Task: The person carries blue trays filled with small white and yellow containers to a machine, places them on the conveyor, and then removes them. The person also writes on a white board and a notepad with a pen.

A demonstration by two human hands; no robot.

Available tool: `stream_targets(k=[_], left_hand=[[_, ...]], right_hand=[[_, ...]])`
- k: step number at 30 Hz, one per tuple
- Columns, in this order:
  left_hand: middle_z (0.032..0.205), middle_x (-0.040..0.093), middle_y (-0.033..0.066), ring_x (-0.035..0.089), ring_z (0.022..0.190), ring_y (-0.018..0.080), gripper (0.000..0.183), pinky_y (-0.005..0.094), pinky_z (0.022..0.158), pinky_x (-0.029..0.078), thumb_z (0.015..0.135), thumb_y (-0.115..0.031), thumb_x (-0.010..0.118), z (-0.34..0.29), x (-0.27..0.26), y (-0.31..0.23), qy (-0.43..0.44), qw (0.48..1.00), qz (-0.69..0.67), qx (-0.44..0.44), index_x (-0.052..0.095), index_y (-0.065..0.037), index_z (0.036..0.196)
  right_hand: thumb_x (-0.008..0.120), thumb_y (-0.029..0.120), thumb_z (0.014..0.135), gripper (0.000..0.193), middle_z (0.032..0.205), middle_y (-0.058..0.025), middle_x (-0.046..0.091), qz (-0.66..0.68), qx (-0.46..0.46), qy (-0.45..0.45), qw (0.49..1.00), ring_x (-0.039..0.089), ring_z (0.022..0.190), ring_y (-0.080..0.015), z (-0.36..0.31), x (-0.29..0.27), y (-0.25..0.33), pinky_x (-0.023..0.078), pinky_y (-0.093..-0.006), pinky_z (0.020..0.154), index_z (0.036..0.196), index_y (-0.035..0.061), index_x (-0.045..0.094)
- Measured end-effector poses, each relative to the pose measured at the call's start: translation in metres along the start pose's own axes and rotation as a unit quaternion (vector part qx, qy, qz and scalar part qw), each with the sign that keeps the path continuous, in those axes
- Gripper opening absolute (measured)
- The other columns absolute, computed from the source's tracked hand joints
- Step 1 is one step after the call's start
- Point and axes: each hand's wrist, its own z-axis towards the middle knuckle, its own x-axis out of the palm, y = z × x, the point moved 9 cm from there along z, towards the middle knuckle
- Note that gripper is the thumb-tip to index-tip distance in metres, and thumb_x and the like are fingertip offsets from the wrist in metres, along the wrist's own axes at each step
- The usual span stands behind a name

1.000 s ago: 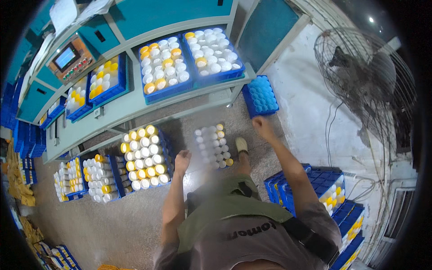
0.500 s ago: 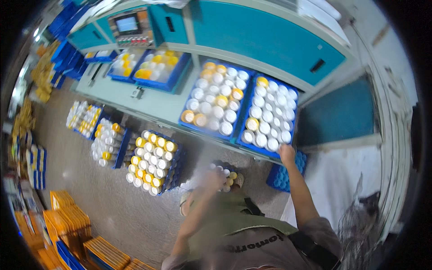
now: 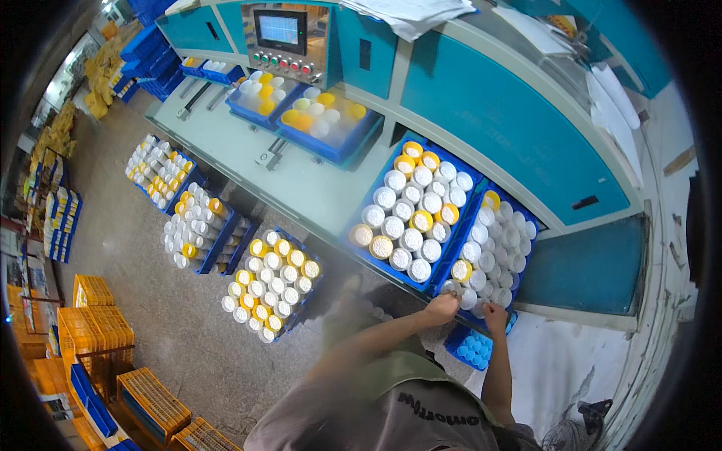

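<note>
A blue crate [image 3: 535, 242] packed with white round cups [image 3: 495, 264] and a few yellow ones sits at the right end of the pale machine bench. My left hand [image 3: 442, 309] is closed at its near left corner, close beside a white cup. At the near right end of the same crate, my right hand [image 3: 495, 319] has its fingers bent over the rim. The fingertips of both hands are partly hidden. Against this crate's left side stands a second blue crate [image 3: 356, 239] of white and yellow cups, with speckled white tops.
Two smaller blue crates of cups [image 3: 331, 119] stand further left on the bench [image 3: 301, 192], below a control panel [image 3: 282, 45]. Several filled crates [image 3: 274, 286] line the floor. Blue cups [image 3: 475, 350] sit low beneath my hands. Orange crates [image 3: 94, 331] are at the lower left.
My left hand has come up from low by my body to the right crate's near edge. My right hand stays at that edge. The view has shifted, moving the bench lower in the picture.
</note>
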Motion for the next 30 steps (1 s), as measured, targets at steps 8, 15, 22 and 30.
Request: stream_targets(k=[8,15,22,30], left_hand=[[0.089,0.063,0.0150,0.063,0.088,0.0283,0.019,0.0346,0.072,0.056,0.075,-0.007,0.060,0.019,0.012,-0.006,0.035,0.958,0.236,0.157,0.065,0.000,0.092],[0.085,0.068,0.0114,0.067,0.083,0.0272,0.015,0.0367,0.066,0.055,0.077,-0.011,0.060,0.051,0.033,0.012,0.052,0.973,0.212,0.080,0.070,-0.002,0.084],[0.079,0.068,0.0120,0.068,0.076,0.0270,0.012,0.0387,0.065,0.055,0.077,-0.012,0.059,0.058,0.035,0.013,0.111,0.974,0.186,0.071,0.069,-0.006,0.076],[0.078,0.068,0.0096,0.067,0.074,0.0244,0.017,0.0414,0.063,0.054,0.079,-0.016,0.055,0.055,0.011,0.017,0.163,0.956,0.237,0.049,0.070,-0.009,0.077]], right_hand=[[0.060,0.014,0.072,0.018,0.061,-0.0186,0.059,-0.153,-0.042,-0.044,0.986,0.060,0.056,-0.0299,0.005,0.022,0.016,0.045,-0.0403,0.054,0.064,-0.0012,0.062],[0.053,0.029,0.089,0.019,0.063,0.0023,0.045,0.515,0.281,0.045,0.808,0.041,0.048,-0.0088,-0.026,0.043,-0.009,0.032,-0.0234,0.046,0.079,0.0129,0.052],[0.058,0.027,0.083,0.020,0.077,-0.0119,0.065,-0.105,-0.022,0.039,0.994,0.064,0.074,-0.0288,0.019,0.054,0.054,0.046,-0.0418,0.062,0.083,0.0080,0.064],[0.050,0.016,0.085,0.018,0.080,-0.0152,0.065,-0.318,-0.054,0.126,0.938,0.064,0.072,-0.0304,0.020,0.094,0.046,0.048,-0.0471,0.060,0.084,0.0056,0.065]])
